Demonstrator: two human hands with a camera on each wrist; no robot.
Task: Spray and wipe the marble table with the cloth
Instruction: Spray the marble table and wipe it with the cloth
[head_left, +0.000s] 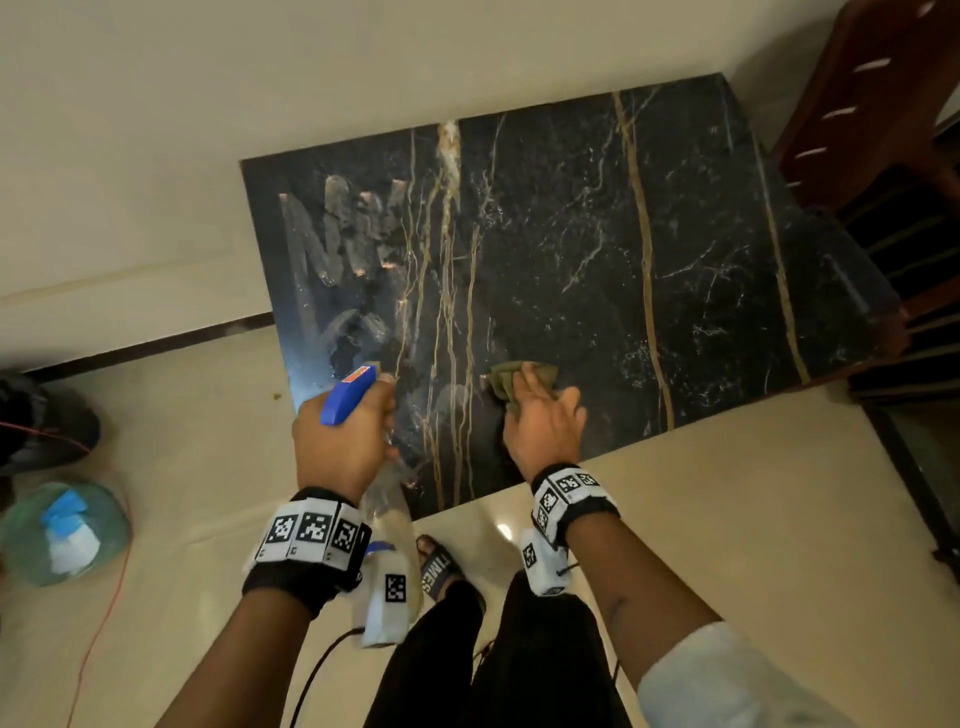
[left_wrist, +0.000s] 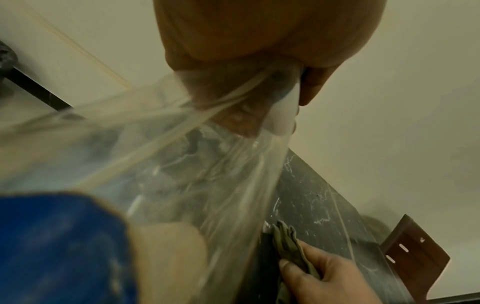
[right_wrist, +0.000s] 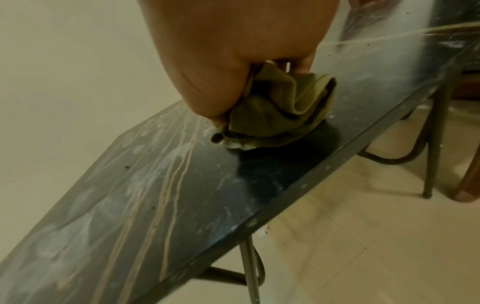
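A black marble table (head_left: 597, 249) with gold and white veins fills the middle of the head view, with whitish wet smears at its left part. My left hand (head_left: 345, 431) grips a clear spray bottle (head_left: 387, 499) by its neck; its blue nozzle head (head_left: 347, 395) points over the near left of the table. The bottle's clear body (left_wrist: 182, 164) fills the left wrist view. My right hand (head_left: 543, 415) holds a bunched olive-green cloth (head_left: 511, 382) pressed on the table near its front edge. The right wrist view shows the cloth (right_wrist: 275, 111) crumpled under my fingers on the marble (right_wrist: 155, 195).
A dark wooden chair (head_left: 872, 104) stands at the table's far right. A green round container (head_left: 62, 530) and a red cable (head_left: 104, 623) lie on the tiled floor at left, near a dark object (head_left: 41, 421). The table's thin metal legs (right_wrist: 249, 267) stand below its edge. My sandalled foot (head_left: 436, 566) is below the table's front.
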